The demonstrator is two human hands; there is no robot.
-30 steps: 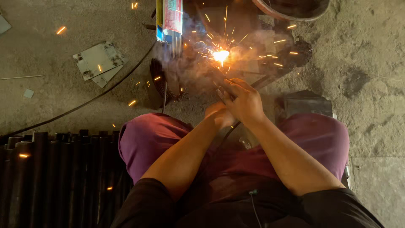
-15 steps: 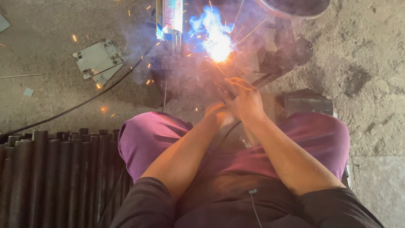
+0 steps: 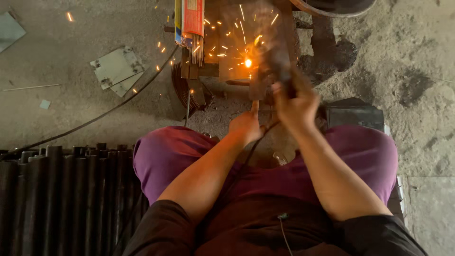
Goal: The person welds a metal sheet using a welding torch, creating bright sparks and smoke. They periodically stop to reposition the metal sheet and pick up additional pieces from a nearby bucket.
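Now right hand (image 3: 296, 106) fisted round blurred dark welding holder (image 3: 275, 66), left hand (image 3: 246, 125) curled, forefinger out, w/ orange sparks.

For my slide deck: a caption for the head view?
Right hand holds a welding holder; sparks fly off the metal.

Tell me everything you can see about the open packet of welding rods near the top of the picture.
The rod packet is a flat carton, red on the front with a yellow and blue strip along its left side. Its top is cut off by the picture edge. The lower end is open, and a bundle of thin grey rods sticks out towards the person. It lies on dark metal pieces on the concrete floor, left of the glowing weld. Sparks fly around it. No hand touches it.
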